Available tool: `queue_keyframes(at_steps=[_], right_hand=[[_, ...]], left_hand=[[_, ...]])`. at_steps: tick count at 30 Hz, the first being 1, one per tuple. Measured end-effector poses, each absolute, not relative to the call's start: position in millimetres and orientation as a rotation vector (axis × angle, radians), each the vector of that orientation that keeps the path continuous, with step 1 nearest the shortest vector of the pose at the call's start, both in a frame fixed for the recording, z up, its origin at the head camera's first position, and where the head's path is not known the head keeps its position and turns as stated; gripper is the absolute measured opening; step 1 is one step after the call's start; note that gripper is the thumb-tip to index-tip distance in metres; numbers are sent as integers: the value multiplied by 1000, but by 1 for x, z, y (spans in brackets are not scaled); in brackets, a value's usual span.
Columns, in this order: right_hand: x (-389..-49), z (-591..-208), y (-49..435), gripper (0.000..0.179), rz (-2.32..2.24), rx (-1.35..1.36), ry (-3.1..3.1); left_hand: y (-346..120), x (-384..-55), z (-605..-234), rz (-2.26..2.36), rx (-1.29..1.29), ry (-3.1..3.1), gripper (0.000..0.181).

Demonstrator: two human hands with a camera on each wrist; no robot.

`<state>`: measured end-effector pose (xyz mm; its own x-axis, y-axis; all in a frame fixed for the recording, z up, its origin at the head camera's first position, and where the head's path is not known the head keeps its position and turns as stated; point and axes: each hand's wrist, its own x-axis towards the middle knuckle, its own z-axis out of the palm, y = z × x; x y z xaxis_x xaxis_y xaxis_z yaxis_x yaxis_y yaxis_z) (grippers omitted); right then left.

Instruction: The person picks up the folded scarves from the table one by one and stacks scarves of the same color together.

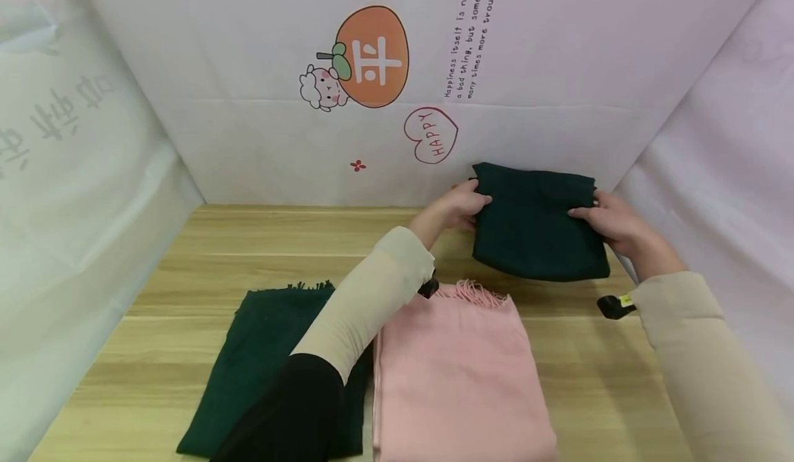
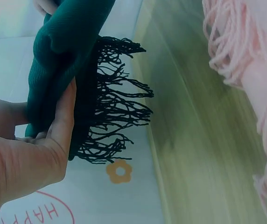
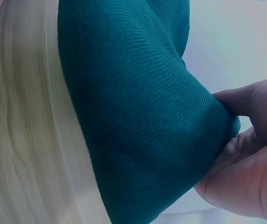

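A folded dark green scarf is held up between both hands at the back right of the table. My left hand grips its left edge, thumb in front and fingers behind. My right hand pinches its right edge the same way. Black fringe hangs from the scarf beside the left hand in the left wrist view. Seen from the right wrist, the green cloth sags in a smooth fold below the right hand.
On the wooden table, a folded pink scarf lies at front centre, its fringe toward the back. Left of it lies another folded dark green scarf, partly covered by the left arm. White printed cloth walls the back and both sides.
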<state>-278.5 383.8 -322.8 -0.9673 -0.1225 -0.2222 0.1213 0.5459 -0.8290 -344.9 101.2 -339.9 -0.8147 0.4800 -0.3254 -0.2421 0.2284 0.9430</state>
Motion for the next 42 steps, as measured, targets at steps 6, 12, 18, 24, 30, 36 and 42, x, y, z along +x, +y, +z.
queue_keyframes(at_steps=[6,12,18,24,30,36,42], right_hand=[[-278,-317,377,85,-1396,-14,2523],[-277,-314,369,80,-1425,-49,2498],[-273,-310,356,82,-1452,-51,2480],[-271,-310,344,74,-1446,-79,2491],[-271,-311,333,73,-1475,-100,2489],[-270,-312,320,72,-1494,-113,2469],[-267,-313,309,75,-1497,-156,2479]], left_hand=[[91,-343,-333,1629,234,1964,69],[83,-342,-330,1622,259,1970,69],[72,-341,-328,1631,292,1978,70],[59,-336,-327,1625,309,2006,70],[46,-336,-328,1630,356,2021,69],[35,-331,-330,1662,388,1978,62],[22,-328,-332,1674,402,1974,59]])
